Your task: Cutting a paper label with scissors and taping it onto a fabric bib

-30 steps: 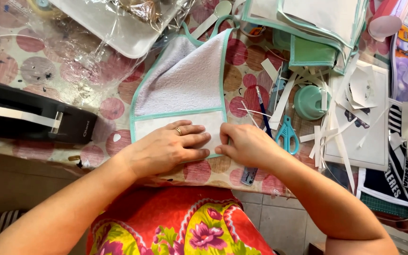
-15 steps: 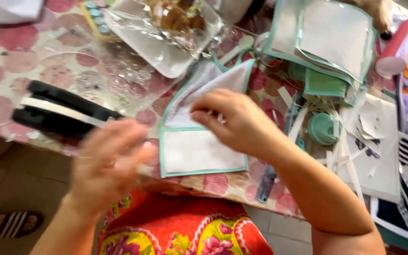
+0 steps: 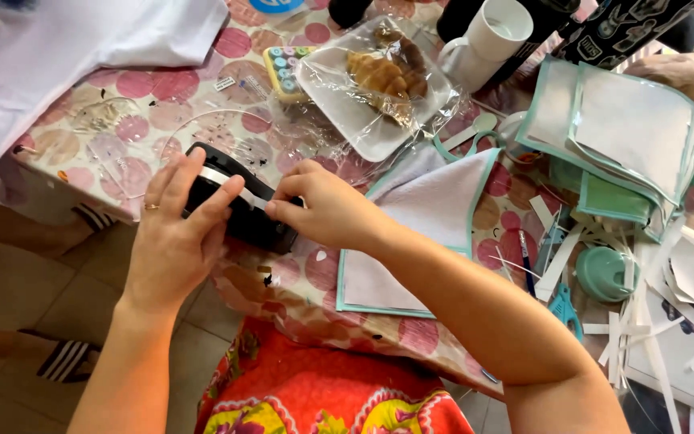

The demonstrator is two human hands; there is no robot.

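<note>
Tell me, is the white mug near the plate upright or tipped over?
Upright. The white mug stands on the table with its round mouth facing up toward the camera; whether anything is inside, I cannot tell.

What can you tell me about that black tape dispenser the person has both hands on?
The black tape dispenser looks like glossy plastic, long and low, lying slantwise near the table's front edge on the dotted cloth. A pale strip of tape runs along its top. The left hand lies over its left end, fingers on top; the right hand pinches the tape at its right end. Much of it is hidden.
</note>
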